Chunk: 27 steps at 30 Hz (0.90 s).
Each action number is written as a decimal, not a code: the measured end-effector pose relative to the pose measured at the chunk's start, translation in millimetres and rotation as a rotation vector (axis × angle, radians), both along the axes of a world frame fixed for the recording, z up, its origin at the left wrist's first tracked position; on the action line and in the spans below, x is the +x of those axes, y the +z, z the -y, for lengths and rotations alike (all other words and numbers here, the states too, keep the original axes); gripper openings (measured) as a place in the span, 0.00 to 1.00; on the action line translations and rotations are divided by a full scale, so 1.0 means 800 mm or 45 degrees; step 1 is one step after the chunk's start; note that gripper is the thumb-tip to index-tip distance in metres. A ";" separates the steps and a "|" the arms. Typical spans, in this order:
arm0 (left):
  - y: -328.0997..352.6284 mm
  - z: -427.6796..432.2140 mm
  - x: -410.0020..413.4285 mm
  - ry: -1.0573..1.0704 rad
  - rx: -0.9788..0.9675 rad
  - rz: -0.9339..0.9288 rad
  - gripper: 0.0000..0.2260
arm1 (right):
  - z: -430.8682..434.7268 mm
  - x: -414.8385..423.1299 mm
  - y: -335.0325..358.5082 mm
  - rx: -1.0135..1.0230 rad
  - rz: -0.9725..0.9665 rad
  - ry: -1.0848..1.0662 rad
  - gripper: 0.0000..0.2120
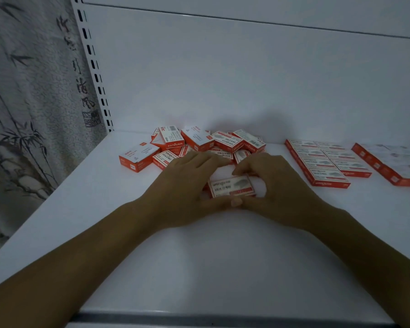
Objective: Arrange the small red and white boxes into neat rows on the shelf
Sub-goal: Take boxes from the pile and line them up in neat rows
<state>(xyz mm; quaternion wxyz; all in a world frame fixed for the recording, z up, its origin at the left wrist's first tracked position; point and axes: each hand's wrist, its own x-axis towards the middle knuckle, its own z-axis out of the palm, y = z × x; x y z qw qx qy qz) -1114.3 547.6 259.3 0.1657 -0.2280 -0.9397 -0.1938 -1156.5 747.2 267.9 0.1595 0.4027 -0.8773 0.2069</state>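
Two hands meet over the white shelf [199, 256] on one small red & white box [232, 187]. L hand [185, 185] comes in from the left w/ thumb along the box's near edge and fingers reaching over its far-left side. R hand [277, 183] mirrors it, thumb at the near edge and a fingertip on the far top edge. Both are pinching the same box, thumbs almost touching in front of it. It lies flat, label up; can't tell if it rests on the shelf or sits just above it.

Behind the hands, near the back panel [223, 67], is a loose pile [199, 143] of the same boxes, tilted all ways, some leaning on each other. A stray box [137, 156] sits at the pile's left end. To the right, apart from the pile, is a tidy block [324, 159] laid flat in 2 columns, edges touching. Further right a second block [388, 162] is cut off by the frame edge.

On the left stands the shelving's slotted upright [92, 67], then a grey curtain [29, 91] w/ ink bamboo print. Light is dim.
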 end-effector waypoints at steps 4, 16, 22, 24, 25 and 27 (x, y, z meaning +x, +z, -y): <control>0.008 -0.007 0.012 0.038 0.198 -0.009 0.37 | 0.001 0.006 0.009 -0.318 -0.230 -0.068 0.24; 0.016 -0.019 0.020 -0.005 0.686 0.070 0.19 | 0.002 0.008 0.016 -0.457 -0.453 -0.061 0.24; 0.027 -0.028 0.019 -0.041 0.834 0.168 0.17 | -0.007 0.007 0.032 -0.219 -0.451 -0.074 0.26; 0.035 -0.034 0.017 -0.064 0.852 0.179 0.15 | -0.018 0.008 0.044 -0.143 -0.439 -0.086 0.28; 0.040 -0.038 0.016 -0.074 0.860 0.185 0.14 | -0.027 0.010 0.049 -0.122 -0.426 -0.096 0.29; 0.048 -0.050 0.013 -0.099 0.891 0.198 0.13 | -0.050 0.011 0.056 -0.102 -0.405 -0.128 0.30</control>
